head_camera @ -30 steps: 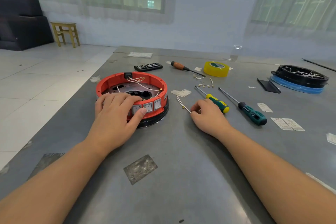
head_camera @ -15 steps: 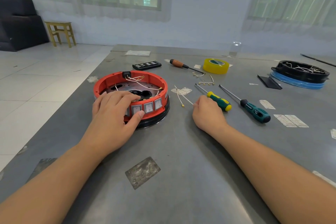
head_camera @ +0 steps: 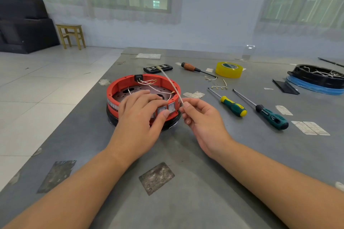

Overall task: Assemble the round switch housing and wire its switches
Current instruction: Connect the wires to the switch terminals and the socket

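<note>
Red housing [head_camera: 119, 87] steadied under left hand [head_camera: 141, 115], fingers gripping rim; right hand [head_camera: 201, 115] pinches white wire [head_camera: 170, 82] just beside it. Wiring step; next likely needs terminal seated on switch.

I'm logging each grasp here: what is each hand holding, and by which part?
The right hand pinches a thin white wire at its near end. The left hand grips the red housing at its near rim.
</note>
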